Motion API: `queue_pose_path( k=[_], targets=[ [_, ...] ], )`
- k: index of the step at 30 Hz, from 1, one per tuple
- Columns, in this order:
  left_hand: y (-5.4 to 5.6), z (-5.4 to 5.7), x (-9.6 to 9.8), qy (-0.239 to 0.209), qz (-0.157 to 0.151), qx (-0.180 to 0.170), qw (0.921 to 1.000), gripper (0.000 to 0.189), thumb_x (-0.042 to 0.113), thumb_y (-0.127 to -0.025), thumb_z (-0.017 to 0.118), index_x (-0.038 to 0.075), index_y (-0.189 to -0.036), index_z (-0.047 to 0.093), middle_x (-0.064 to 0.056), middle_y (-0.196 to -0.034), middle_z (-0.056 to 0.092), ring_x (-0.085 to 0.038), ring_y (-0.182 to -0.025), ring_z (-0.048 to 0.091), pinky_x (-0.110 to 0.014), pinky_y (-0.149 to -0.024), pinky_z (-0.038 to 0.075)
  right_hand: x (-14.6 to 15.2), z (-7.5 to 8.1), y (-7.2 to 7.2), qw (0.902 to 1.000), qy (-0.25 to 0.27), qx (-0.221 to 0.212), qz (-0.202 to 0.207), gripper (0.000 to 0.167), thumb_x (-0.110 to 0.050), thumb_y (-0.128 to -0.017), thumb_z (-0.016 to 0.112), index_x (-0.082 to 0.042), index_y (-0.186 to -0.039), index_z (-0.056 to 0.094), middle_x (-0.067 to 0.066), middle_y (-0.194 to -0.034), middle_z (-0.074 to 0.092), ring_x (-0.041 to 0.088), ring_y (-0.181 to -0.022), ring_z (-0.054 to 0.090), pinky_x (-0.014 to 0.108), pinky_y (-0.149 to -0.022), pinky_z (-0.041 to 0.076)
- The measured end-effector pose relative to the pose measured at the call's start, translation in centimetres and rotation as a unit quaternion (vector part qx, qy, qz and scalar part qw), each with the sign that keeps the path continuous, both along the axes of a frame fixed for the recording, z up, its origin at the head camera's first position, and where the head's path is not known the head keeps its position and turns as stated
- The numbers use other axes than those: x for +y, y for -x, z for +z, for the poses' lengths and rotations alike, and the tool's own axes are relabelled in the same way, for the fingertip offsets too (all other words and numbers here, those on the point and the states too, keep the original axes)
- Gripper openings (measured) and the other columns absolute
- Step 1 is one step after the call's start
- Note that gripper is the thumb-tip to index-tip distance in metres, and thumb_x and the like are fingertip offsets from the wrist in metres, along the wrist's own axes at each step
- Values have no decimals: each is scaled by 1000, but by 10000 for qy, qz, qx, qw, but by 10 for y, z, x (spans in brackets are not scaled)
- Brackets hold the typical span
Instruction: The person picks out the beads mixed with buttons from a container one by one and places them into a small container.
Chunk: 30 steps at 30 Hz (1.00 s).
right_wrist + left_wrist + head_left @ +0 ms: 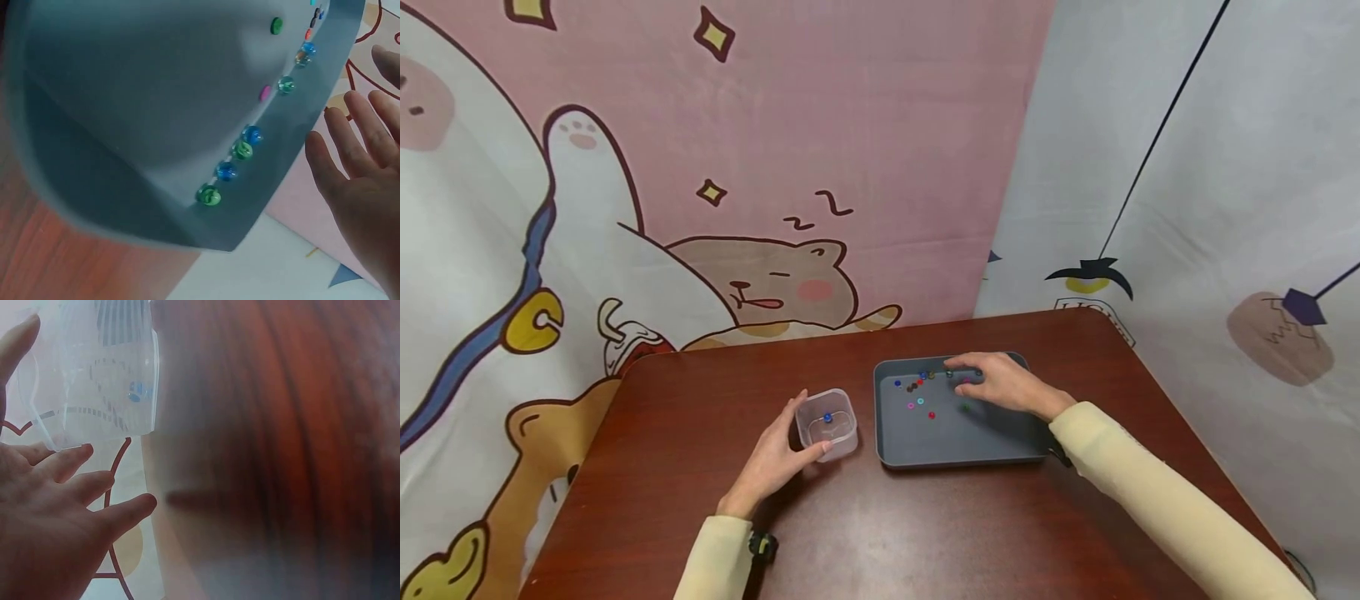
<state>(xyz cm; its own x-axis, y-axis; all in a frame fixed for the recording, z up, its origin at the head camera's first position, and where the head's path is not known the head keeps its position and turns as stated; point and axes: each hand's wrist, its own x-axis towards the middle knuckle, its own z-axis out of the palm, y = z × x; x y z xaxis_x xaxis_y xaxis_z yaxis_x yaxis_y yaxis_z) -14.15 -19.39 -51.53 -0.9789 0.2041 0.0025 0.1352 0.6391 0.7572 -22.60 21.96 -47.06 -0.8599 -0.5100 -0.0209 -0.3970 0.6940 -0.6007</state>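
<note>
My left hand grips a small clear plastic box on the table, thumb at its near side and fingers at its left rim. Inside the box lies a blue marble, also visible through the wall in the left wrist view. Over the back of a grey tray hovers my right hand, fingers extended and slightly bent, holding nothing visible. Glass marbles line the tray's far wall, including a green marble and a blue marble. A red marble sits further forward in the tray.
Small coloured pieces lie about the tray floor, such as a pink ring, a turquoise ring and a green disc. The brown wooden table backs onto a cartoon-printed cloth. The tray's raised walls surround the loose pieces.
</note>
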Motion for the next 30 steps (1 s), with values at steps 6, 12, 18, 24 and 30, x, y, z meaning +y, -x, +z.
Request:
queue_pose_path(
  k=[6, 12, 18, 24, 30],
  targets=[
    [1, 0, 0, 34, -20, -18, 10000, 102, 50, -86, 83, 18, -165, 27, -15, -168, 29, -39, -153, 28, -64, -117, 29, 1, -10, 5, 9997, 145, -165, -121, 52, -17, -97, 75, -6, -144, 60, 12, -144, 61, 33, -134, 56, 55, -106, 47],
    [1, -2, 1, -9, -38, -38, 10000, 103, 53, -85, 82, 19, -166, 27, -15, -168, 29, -40, -153, 27, -66, -115, 31, 4, -2, 6, 9989, 213, -356, -211, 52, -17, -97, 75, -5, -145, 59, 13, -144, 61, 33, -134, 56, 55, -106, 48],
    [0, -2, -1, -11, 33, 18, 10000, 103, 52, -85, 83, 18, -165, 28, -12, -168, 30, -39, -152, 29, -66, -114, 32, 4, 15, 14, 9988, 338, -189, -294, 48, -19, -97, 75, -9, -142, 63, 11, -142, 63, 32, -132, 57, 56, -105, 47],
    [0, -3, -2, 24, 16, 38, 10000, 102, 53, -85, 82, 19, -165, 28, -13, -168, 30, -39, -153, 29, -67, -115, 31, -3, 8, 26, 9992, 184, -280, -221, 41, -19, -97, 75, -8, -136, 68, 8, -136, 67, 29, -127, 61, 53, -102, 51],
    [1, -3, 0, 61, 14, 32, 10000, 102, 52, -85, 82, 18, -165, 28, -14, -167, 31, -40, -151, 32, -66, -115, 32, -13, -5, 35, 9988, 185, -447, -42, 39, -16, -97, 74, -7, -134, 69, 8, -134, 68, 29, -125, 63, 50, -99, 53]
  ],
)
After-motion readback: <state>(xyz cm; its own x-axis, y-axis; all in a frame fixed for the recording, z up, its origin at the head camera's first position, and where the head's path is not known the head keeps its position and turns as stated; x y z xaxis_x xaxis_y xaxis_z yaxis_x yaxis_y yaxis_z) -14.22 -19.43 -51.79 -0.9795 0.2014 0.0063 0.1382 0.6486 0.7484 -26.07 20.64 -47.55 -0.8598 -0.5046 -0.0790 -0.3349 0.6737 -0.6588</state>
